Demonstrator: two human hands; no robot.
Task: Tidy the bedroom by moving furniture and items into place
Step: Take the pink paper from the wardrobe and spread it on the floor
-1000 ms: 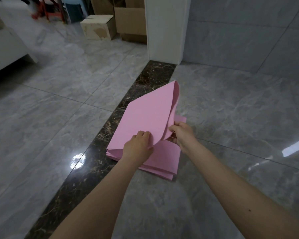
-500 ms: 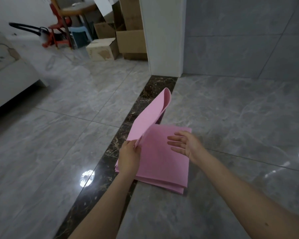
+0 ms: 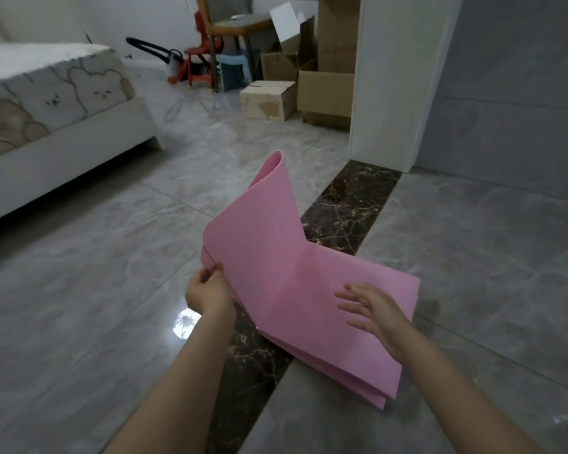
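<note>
A bed [image 3: 46, 126] with a bear-print mattress cover on a white frame fills the 10 o'clock area. Toward 12 o'clock stand a wooden chair [image 3: 230, 24], a red plastic stool [image 3: 199, 60] and a blue stool [image 3: 232, 72], with a black-handled tool [image 3: 151, 49] lying near them. Just right of these sit a small cardboard box [image 3: 268, 99] and larger open cardboard boxes [image 3: 325, 93] against a white pillar [image 3: 394, 80]. A dark marble strip [image 3: 351, 204] crosses the grey tiled floor [image 3: 79, 306].
</note>
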